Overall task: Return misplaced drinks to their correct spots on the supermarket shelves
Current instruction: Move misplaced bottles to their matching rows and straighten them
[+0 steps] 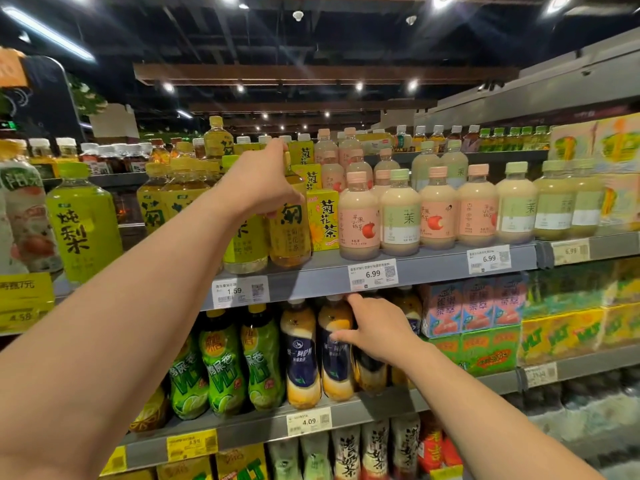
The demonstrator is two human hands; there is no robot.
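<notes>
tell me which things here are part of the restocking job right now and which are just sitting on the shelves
In the job:
- left hand gripping the yellow tea bottle
- right hand gripping a navy milk tea bottle

Just sitting there:
- pink and green milk tea bottles
- yellow tea cartons
- lime tea bottles
- price tags

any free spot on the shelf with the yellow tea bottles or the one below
None visible. The upper shelf is packed from the chrysanthemum tea bottle to the milk tea bottles; the lower shelf is equally crowded.
</notes>
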